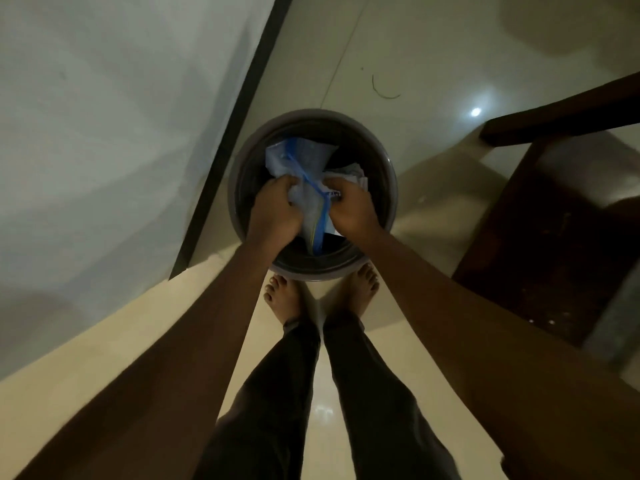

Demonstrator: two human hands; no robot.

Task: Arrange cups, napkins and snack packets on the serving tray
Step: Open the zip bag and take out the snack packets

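Observation:
A round dark bin point(388, 188) stands on the floor right in front of my bare feet. Over its mouth I hold a crumpled clear plastic bag point(304, 161) with a blue strip running down it. My left hand point(277, 211) grips the bag's left side and my right hand point(351, 209) grips its right side. Some white crumpled paper point(351, 173) shows inside the bin beyond my right hand. No tray, cups or napkins are in view.
A pale wall point(104, 133) with a dark skirting strip point(235, 133) runs along the left. Dark wooden furniture point(554, 220) stands to the right of the bin. The floor point(415, 64) is glossy pale tile with a thin curved thread point(384, 91) lying on it.

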